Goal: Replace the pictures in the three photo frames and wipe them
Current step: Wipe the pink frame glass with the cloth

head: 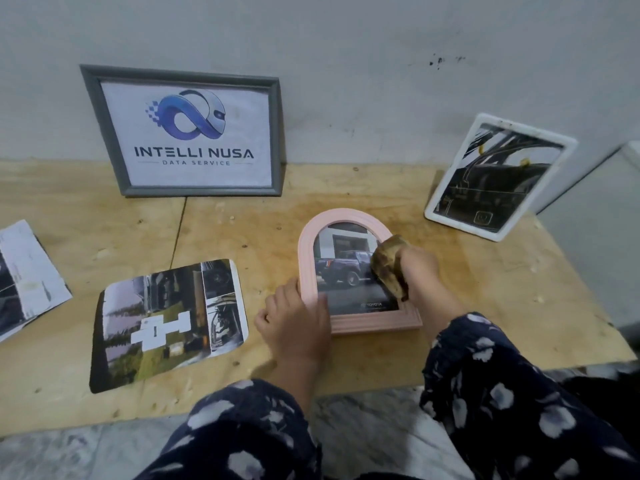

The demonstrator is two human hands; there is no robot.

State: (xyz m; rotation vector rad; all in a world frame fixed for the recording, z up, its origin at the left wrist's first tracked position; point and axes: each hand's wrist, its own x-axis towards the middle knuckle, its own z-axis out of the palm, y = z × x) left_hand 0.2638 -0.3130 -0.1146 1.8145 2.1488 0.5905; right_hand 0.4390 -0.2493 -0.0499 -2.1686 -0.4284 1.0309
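A pink arched photo frame [374,323] lies flat on the plywood board, holding a picture of a dark pickup truck. My left hand [294,323] rests on its lower left corner, fingers over the edge and glass. My right hand [420,263] grips a stained brown cloth [388,265] and presses it on the right side of the glass. A grey rectangular frame [100,133] with a logo print leans on the wall at the back left. A white rounded frame [500,233] with a dark picture stands tilted at the back right.
A loose printed collage sheet [166,320] lies left of the pink frame. More loose prints [27,282] sit at the far left edge. The plywood board [485,306] ends at the front over a marbled floor [363,427]. A pale box edge [616,202] stands at the right.
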